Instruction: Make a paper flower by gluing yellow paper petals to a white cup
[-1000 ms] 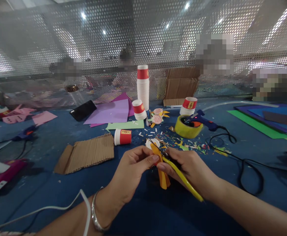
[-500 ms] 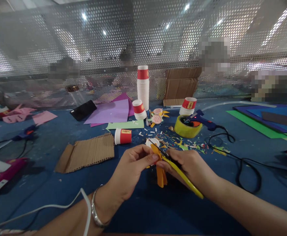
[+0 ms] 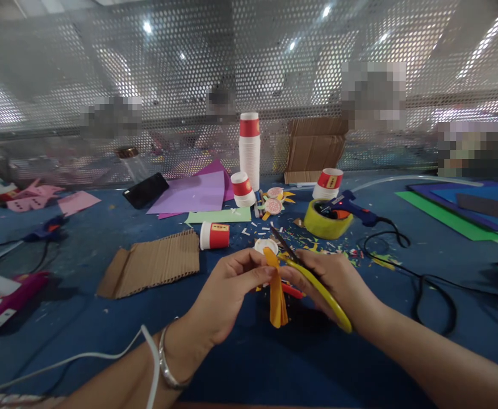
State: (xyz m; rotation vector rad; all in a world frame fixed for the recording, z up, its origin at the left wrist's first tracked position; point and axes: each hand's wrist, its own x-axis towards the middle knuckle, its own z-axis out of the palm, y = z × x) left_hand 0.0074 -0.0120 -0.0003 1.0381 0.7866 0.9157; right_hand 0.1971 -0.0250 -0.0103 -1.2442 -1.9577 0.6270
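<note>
Between thumb and fingers, my left hand (image 3: 231,289) pinches a folded strip of orange paper (image 3: 277,301), whose lower end fans out in layers. My right hand (image 3: 331,278) is wrapped round a pair of yellow-handled scissors (image 3: 321,289). Their dark blades point up and away, just right of the paper's top and apart from it. The right fingertips are close to the paper; whether they touch it I cannot tell. Behind the hands lies a small white disc (image 3: 266,246), partly covered by the paper. A red piece (image 3: 292,290) shows beneath the right hand.
Corrugated cardboard (image 3: 155,264) and a tipped paper cup (image 3: 214,235) lie to the left. A cup stack (image 3: 249,153) stands at the back. Yellow tape (image 3: 327,224) with a glue gun (image 3: 351,207) on it sits right, its black cord (image 3: 427,278) looping nearby. Paper scraps litter the middle.
The scissors' blades have come away from the orange paper and swung rightward and more upright. The paper's upper part now shows uncovered, still in the left hand. The red piece has come into view.
</note>
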